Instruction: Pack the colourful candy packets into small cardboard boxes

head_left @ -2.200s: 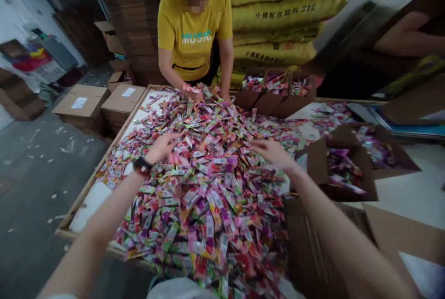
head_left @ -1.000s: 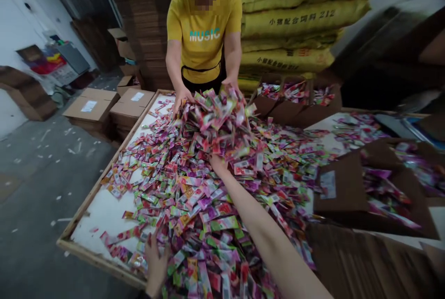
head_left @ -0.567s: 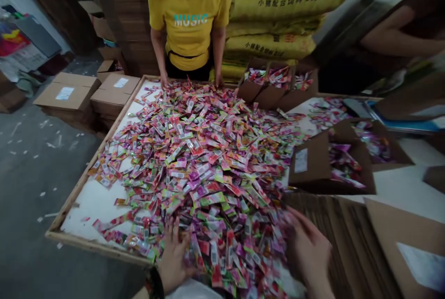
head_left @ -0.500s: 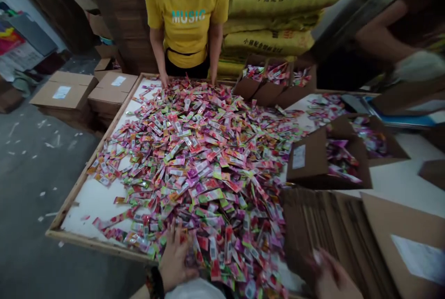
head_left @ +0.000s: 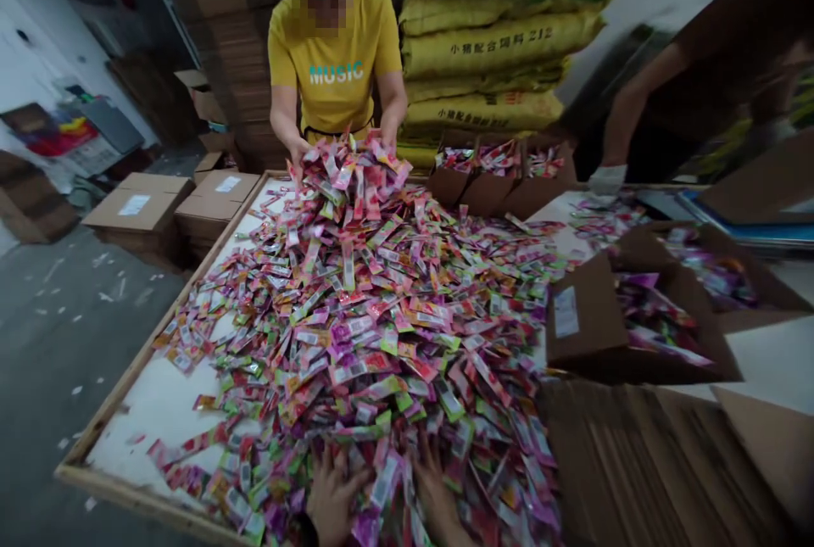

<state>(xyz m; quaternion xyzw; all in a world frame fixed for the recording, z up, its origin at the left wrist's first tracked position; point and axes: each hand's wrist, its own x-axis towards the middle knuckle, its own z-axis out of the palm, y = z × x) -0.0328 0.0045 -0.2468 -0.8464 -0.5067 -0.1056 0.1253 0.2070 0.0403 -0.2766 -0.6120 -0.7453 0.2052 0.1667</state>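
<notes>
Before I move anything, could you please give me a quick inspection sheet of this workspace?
surface: wooden-framed table with a white top, showing around the pile.
job's things: heap of printed sachets spread across the table.
clutter: stack of flat cardboard beside the table's near right corner.
grippers: left hand and right hand, fingers spread, pushed into the sachets.
cables: nothing seen.
surroundings: co-worker in a yellow T-shirt raising sachets opposite; open cartons; yellow feed sacks; concrete floor.
</notes>
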